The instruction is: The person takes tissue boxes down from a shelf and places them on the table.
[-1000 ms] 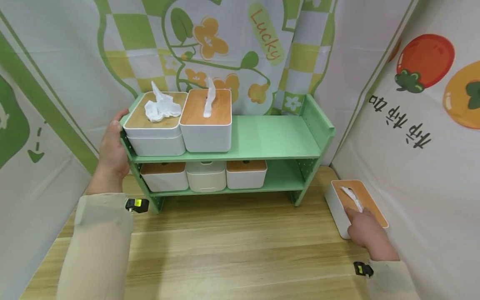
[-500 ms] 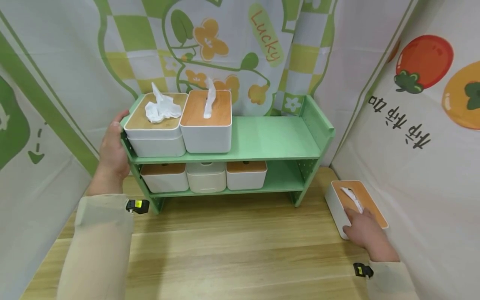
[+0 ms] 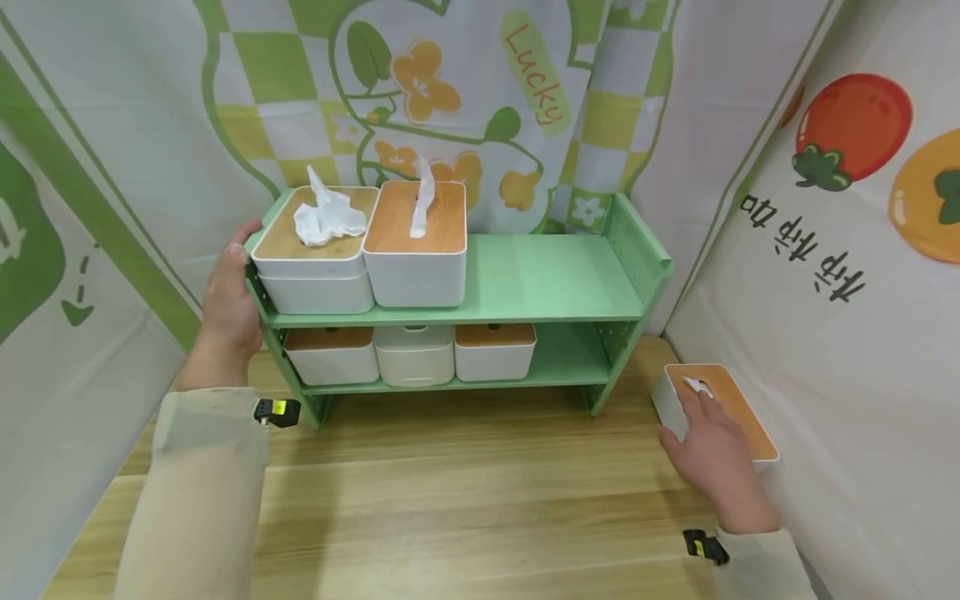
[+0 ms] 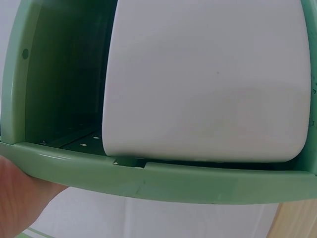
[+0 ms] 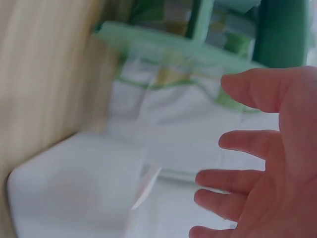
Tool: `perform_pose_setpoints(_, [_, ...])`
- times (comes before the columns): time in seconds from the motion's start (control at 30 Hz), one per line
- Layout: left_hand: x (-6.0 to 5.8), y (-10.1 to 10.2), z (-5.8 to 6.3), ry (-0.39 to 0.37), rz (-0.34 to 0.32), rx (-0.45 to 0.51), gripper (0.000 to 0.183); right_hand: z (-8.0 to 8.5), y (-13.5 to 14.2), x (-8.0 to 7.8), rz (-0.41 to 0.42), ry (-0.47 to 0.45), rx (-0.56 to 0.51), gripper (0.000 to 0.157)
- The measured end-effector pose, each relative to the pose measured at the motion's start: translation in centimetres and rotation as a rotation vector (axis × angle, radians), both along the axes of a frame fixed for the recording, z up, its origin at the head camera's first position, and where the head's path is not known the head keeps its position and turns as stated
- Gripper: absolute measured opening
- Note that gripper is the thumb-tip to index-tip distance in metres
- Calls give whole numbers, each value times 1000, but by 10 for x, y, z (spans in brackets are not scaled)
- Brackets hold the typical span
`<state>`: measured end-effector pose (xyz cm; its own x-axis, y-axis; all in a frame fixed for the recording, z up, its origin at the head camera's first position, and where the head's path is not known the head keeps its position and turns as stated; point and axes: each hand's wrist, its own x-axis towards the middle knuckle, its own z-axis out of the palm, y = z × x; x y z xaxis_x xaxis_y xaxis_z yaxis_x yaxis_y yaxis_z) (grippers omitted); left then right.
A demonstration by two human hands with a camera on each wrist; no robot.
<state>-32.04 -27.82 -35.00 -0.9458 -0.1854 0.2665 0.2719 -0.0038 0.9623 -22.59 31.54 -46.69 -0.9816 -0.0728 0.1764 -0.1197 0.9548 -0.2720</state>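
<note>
My left hand (image 3: 227, 312) lies along the outside of the green shelf's (image 3: 555, 271) left side panel. In the left wrist view, part of that hand (image 4: 22, 198) shows beyond the panel's rim, and no finger appears on the inner face. My right hand (image 3: 712, 454) is over a white tissue box (image 3: 742, 417) with a wood-look lid on the tabletop to the right. A tissue (image 3: 697, 386) pokes from its slot beside my fingertips. The right wrist view is blurred but shows my right hand (image 5: 267, 163) with its fingers spread and nothing between them.
Two tissue boxes stand on the upper tier: one with a crumpled tissue (image 3: 330, 221), one with an upright tissue (image 3: 423, 200). Below are two wood-lidded boxes (image 3: 333, 365) (image 3: 495, 361) and a cream box (image 3: 416, 362) between them. Printed curtains (image 3: 750, 317) hang around the wooden tabletop (image 3: 465, 500).
My right hand has shifted a little left and forward over the tissue box, and its thumb now stands away from the box's side. My left hand stays at the panel.
</note>
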Motion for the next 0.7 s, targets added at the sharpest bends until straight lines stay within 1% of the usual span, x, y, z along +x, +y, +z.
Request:
perform_pose_setpoints(0.07, [0, 0, 0, 0, -1, -2, 51, 7, -11, 1, 23, 40, -7, 65])
perform_pose_setpoints(0.13, [-1, 0, 0, -3, 0, -9, 51, 14, -23, 3, 52, 55, -41, 60])
perform_pose_setpoints(0.27, [0, -1, 0, -14, 6, -25, 52, 29, -47, 6, 139, 88, -112, 52])
perform_pose_setpoints(0.33, [0, -2, 0, -20, 13, -36, 52, 37, -59, 7, 190, 124, -130, 49])
perform_pose_setpoints(0.4, [0, -3, 0, -21, 20, -39, 52, 43, -71, 7, 241, 187, -125, 47])
perform_pose_setpoints(0.57, [-2, -3, 0, 2, 20, -25, 52, 59, -94, 0, 361, 332, -127, 49])
perform_pose_setpoints(0.7, [-3, -1, -1, 22, -5, 9, 52, 72, -110, -9, 425, 395, -131, 54])
